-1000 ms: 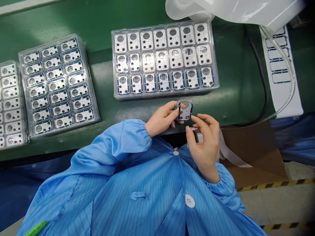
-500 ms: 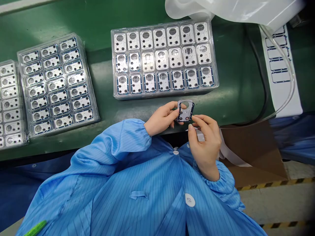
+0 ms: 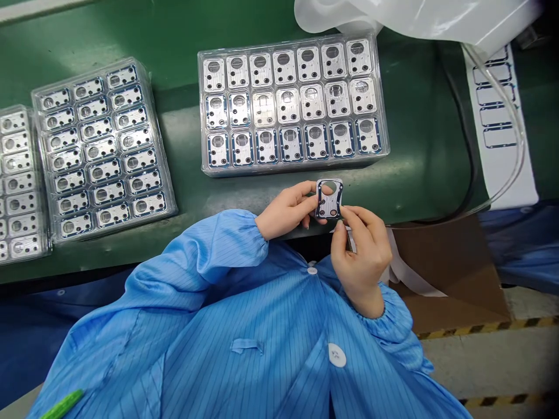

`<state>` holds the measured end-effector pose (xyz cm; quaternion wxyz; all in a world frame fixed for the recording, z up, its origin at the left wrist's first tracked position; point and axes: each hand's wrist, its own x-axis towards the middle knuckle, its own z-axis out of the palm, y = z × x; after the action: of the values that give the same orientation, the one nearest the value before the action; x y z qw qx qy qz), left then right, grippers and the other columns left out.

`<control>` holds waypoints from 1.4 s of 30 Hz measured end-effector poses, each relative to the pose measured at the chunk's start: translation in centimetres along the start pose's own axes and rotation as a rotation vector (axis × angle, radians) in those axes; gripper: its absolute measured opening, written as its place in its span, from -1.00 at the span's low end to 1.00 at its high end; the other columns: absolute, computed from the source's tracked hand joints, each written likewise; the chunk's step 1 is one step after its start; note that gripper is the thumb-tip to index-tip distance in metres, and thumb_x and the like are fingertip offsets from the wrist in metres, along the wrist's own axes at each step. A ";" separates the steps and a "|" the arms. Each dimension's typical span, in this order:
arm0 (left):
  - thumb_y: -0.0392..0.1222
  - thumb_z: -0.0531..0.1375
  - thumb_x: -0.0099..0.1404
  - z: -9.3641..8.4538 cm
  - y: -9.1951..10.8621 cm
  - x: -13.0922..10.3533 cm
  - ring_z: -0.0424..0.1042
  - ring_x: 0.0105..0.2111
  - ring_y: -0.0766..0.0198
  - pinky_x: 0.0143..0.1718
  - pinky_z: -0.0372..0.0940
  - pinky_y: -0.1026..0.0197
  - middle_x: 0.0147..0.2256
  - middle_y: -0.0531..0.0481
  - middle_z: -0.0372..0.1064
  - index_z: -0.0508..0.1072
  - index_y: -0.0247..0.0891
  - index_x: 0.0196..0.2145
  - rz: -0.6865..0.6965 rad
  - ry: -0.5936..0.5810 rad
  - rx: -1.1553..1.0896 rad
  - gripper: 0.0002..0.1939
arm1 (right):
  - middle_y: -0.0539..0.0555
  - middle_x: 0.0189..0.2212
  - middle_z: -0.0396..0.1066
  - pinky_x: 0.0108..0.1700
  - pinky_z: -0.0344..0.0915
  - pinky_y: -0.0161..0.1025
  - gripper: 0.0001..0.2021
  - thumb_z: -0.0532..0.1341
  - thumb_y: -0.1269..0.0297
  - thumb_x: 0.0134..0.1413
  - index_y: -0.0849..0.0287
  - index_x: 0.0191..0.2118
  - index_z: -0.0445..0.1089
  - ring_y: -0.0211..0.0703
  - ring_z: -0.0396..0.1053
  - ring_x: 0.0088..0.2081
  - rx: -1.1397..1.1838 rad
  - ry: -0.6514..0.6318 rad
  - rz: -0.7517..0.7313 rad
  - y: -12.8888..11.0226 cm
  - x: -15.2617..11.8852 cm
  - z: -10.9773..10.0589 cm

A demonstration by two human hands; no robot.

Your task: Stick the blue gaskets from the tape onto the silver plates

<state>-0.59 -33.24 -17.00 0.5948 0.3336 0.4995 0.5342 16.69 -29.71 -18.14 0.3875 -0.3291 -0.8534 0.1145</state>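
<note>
My left hand (image 3: 289, 210) grips a small silver metal plate (image 3: 328, 203) by its left edge, thumb in front and fingers behind. The plate has a large round opening near its top and small dark holes near its bottom. A thin dark blue gasket (image 3: 340, 198) runs along its border, its right side looking bowed inward. At the lower right corner, my right hand (image 3: 363, 250) has thumb and forefinger closed in a pinch on the gasket. Just beyond my hands lies a clear tray (image 3: 292, 164) of similar plates, some with blue borders and some plain.
Two more clear trays of plates, a middle one (image 3: 168, 198) and a far-left one (image 3: 43, 241), lie on the green table (image 3: 174, 26). On the right are a white sheet (image 3: 509, 174) with dark frame-shaped gaskets, a black cable (image 3: 469, 151) and a cardboard box (image 3: 454, 250).
My right hand has shifted slightly left, closer to the plate. On the plate's right side the gasket now curves inward. My left hand stays nearly still.
</note>
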 end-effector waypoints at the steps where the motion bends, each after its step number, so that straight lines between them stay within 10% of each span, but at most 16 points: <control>1: -0.07 0.15 0.40 0.0 0.0 0.0 0.52 -0.37 0.32 -0.53 0.25 0.40 -0.27 -0.08 0.45 0.37 -0.34 -0.01 0.001 -0.004 -0.001 -0.68 | 0.18 -0.12 0.51 -0.04 0.45 -0.06 -0.67 0.17 0.44 0.20 0.11 0.06 0.46 0.01 0.51 -0.10 -0.025 0.003 -0.007 0.0 -0.1 0.0; 12: -0.14 0.09 0.42 -0.1 0.4 -0.2 0.50 -0.44 0.34 -0.55 0.23 0.40 -0.24 -0.13 0.51 0.40 -0.37 0.05 -0.009 -0.044 0.110 -0.66 | 0.17 -0.19 0.56 -0.14 0.42 -0.12 -0.70 0.18 0.46 0.19 0.13 0.00 0.48 -0.02 0.54 -0.19 -0.210 0.061 -0.014 0.8 -0.2 0.2; 31: -0.14 0.09 0.42 0.1 0.7 -0.4 0.47 -0.43 0.37 -0.53 0.25 0.41 -0.23 -0.12 0.47 0.41 -0.38 0.09 -0.014 -0.084 0.131 -0.62 | -0.08 -0.60 0.36 -0.54 0.27 -0.35 -0.80 0.31 0.10 0.15 0.13 -0.31 0.54 -0.31 0.29 -0.58 0.642 -0.184 0.649 1.1 2.8 -0.1; 42: -0.16 0.10 0.42 0.1 0.8 -0.6 0.41 -0.52 0.42 -0.55 0.20 0.42 -0.37 -0.03 0.47 0.42 -0.35 0.12 -0.035 -0.094 0.201 -0.62 | -0.04 -0.50 0.43 -0.49 0.30 -0.31 -0.78 0.30 0.08 0.15 0.15 -0.34 0.48 -0.29 0.31 -0.54 0.539 -0.113 0.568 0.8 2.9 0.3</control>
<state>-0.70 -33.59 -16.05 0.5904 0.4076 0.5277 0.4549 15.46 -27.21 -17.06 0.3652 -0.4317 -0.6878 0.4551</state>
